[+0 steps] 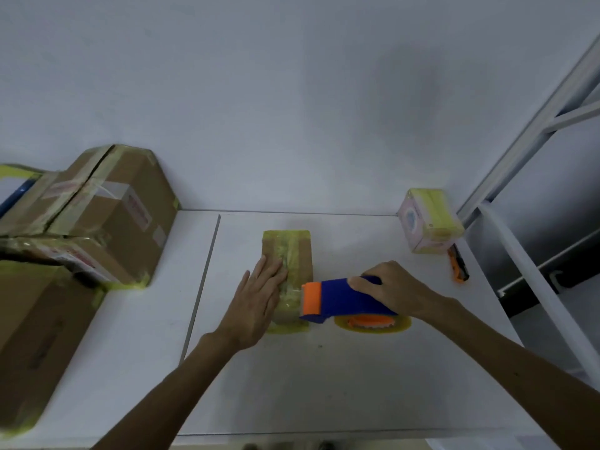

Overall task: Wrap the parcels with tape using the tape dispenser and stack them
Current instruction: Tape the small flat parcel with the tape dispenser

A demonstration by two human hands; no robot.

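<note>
A small brown parcel [292, 254] with yellowish tape along its top lies flat in the middle of the white table [324, 384]. My left hand [256, 303] presses flat on its left side with straight fingers. My right hand [396, 290] grips the blue handle of the tape dispenser [337, 303], whose orange front end sits on the parcel's near right corner. The dispenser's yellow tape roll [373, 324] shows below the handle.
Several taped brown cartons [107, 216] are piled at the left, with one large carton [35, 345] nearer to me. A small pink taped box [428, 222] stands at the back right, an orange utility knife [457, 266] beside it. A metal rack [535, 151] rises at the right.
</note>
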